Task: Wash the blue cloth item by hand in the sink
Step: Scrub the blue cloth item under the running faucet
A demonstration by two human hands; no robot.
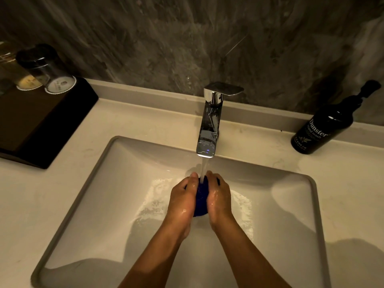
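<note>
A dark blue cloth item [200, 197] is bunched up and squeezed between both of my hands over the white rectangular sink [108, 183]. My left hand [182, 197] presses it from the left and my right hand [219, 195] from the right, both wet. A stream of water from the chrome faucet [209, 121] falls straight onto the top of the cloth between my fingertips. Most of the cloth is hidden by my palms.
Shallow foamy water spreads over the basin floor around my hands. A black hand wash pump bottle [323, 125] stands on the counter at the back right. A black tray [41, 119] with two upturned glasses [52, 75] sits at the back left. A dark marbled wall rises behind.
</note>
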